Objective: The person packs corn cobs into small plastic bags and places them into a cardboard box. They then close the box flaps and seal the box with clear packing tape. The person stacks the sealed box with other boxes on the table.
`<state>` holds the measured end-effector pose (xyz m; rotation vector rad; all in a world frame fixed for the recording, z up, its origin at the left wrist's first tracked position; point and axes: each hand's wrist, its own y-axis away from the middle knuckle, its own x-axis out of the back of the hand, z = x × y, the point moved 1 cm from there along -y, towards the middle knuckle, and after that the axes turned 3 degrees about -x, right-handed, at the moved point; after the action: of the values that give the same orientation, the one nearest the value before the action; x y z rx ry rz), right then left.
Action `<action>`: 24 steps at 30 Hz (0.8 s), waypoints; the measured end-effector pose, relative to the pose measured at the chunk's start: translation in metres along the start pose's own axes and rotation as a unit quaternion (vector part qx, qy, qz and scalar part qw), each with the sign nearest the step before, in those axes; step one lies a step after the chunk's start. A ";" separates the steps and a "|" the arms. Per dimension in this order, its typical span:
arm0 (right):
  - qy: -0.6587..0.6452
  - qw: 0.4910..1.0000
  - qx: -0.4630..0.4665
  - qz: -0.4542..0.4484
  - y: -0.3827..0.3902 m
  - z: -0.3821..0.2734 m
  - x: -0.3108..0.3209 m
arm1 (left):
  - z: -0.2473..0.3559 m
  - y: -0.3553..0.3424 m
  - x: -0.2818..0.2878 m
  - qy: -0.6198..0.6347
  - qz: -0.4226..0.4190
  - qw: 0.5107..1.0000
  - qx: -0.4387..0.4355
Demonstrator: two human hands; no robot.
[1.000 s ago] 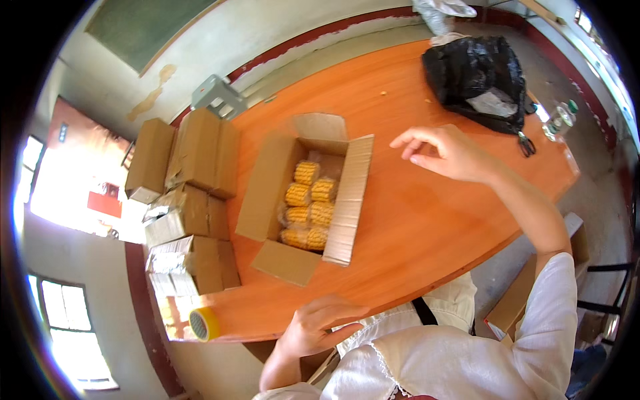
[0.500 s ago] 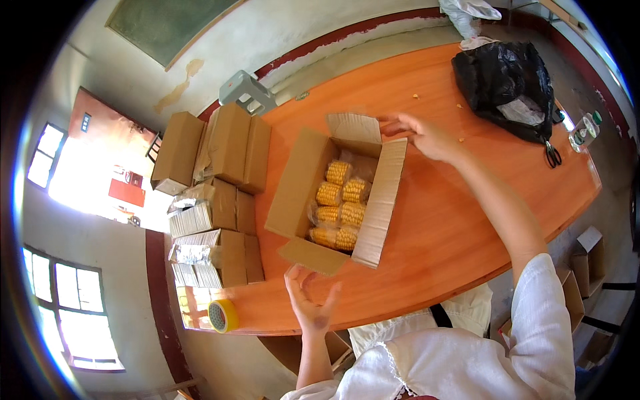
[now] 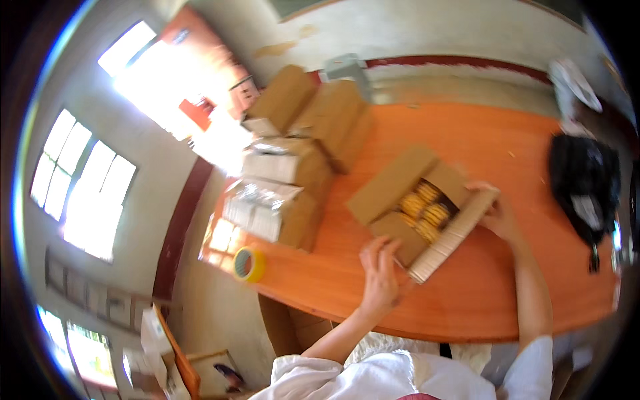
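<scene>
An open cardboard box (image 3: 381, 197) sits on the orange table (image 3: 440, 300), with several packs of yellow corn cobs (image 3: 421, 208) inside; the far flap leans inward. My left hand (image 3: 382, 283) is at the near end flap, fingers apart and bent, touching the cardboard. My right hand (image 3: 493, 212) is at the far right corner, fingers wrapped round the long side flap, partly hidden behind it. The picture is blurred.
Several closed cartons (image 3: 340, 120) are stacked at the table's left, with a yellow tape roll (image 3: 249, 264) in front. A black plastic bag (image 3: 580, 180) lies at the right end. A grey stool (image 3: 343, 67) stands beyond the table.
The view has swung toward the left. Both hands have come onto the box, left at the near end and right at the far corner; its far end flap has folded inward.
</scene>
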<state>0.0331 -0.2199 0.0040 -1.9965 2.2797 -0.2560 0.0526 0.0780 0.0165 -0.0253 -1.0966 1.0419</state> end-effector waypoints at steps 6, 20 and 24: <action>0.206 0.977 0.035 0.041 0.000 -0.011 0.008 | -0.003 -0.009 0.021 0.034 0.058 0.998 -0.003; 0.081 0.975 -0.079 0.191 -0.002 -0.001 -0.015 | -0.035 -0.011 -0.003 0.299 0.079 0.938 0.156; 0.069 0.974 -0.118 0.182 -0.005 0.011 -0.017 | -0.052 -0.029 0.005 0.379 0.043 0.895 0.230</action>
<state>0.0420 -0.2044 -0.0068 -1.6457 2.8268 -0.0964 0.1111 0.0894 0.0080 -0.0921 -0.1286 1.2012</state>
